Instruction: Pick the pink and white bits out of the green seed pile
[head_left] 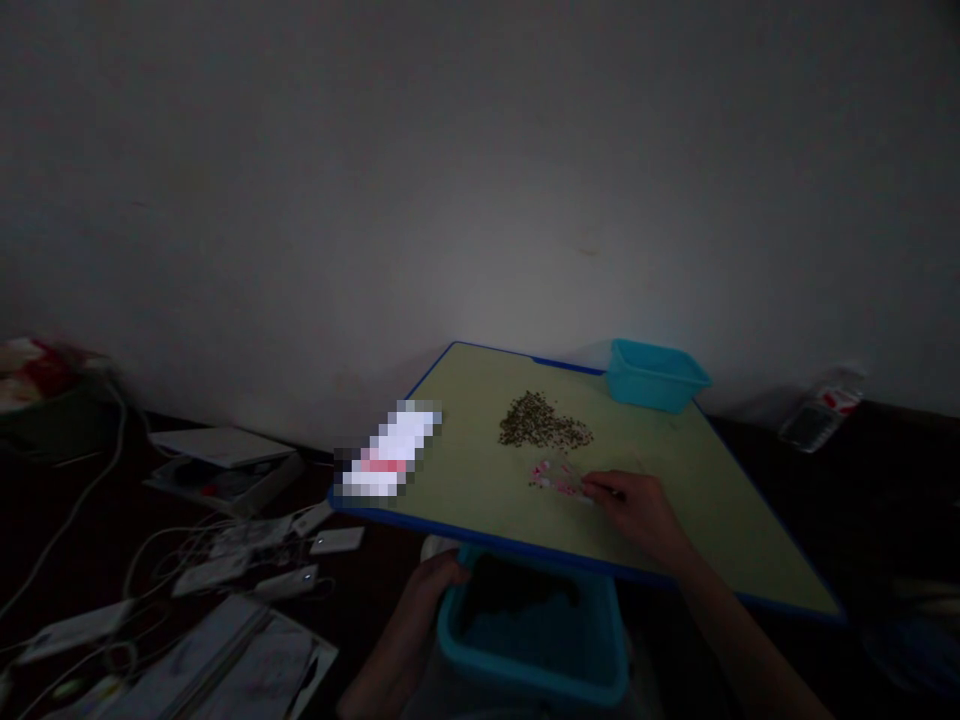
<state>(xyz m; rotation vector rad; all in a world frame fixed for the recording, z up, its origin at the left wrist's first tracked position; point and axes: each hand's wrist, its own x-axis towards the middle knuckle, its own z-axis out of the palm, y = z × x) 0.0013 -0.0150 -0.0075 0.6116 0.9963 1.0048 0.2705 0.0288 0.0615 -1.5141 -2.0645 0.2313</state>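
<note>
My left hand (439,580) is closed on the rim of a blue plastic basket (532,665), held below the table's front edge. Dark material lies in that basket; its kind is too dim to tell. Over the table, my right hand (634,505) pinches a small, clear, flat piece with pink and white marks (553,476); I cannot make out its kind. A few dark grains show at this piece. Just beyond it, a loose pile of small brown grains or seeds (536,420) is spread on the pale yellow tabletop (480,495).
A second blue basket (656,378) stands at the table's far right corner. At the left edge lies a bright, blurred-out rectangle (390,455). White cables and power strips (247,550), papers (217,660) and a box (225,460) lie left of the table. A plain wall rises behind.
</note>
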